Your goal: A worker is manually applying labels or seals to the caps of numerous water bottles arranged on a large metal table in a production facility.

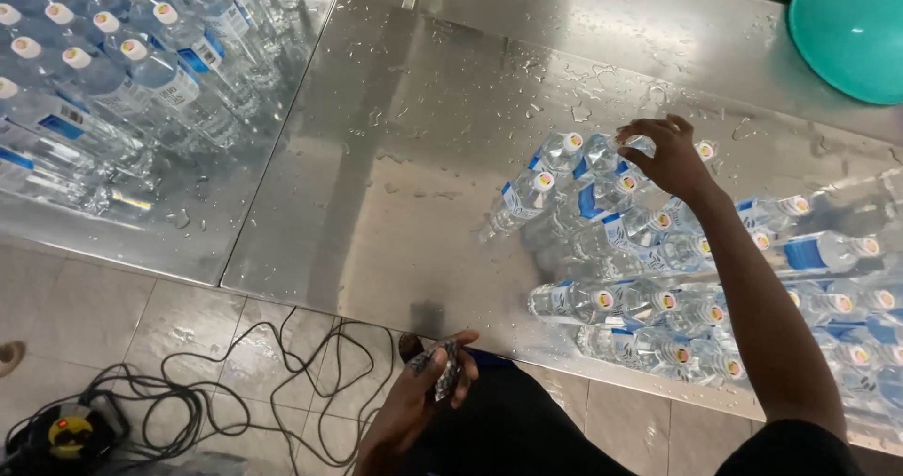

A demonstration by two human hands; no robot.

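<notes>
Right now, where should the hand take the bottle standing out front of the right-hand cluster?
Grip the front bottle around its body just under the white cap, probably coming from its left, where wet steel table lies bare. Other bottles crowd its right side.
</notes>
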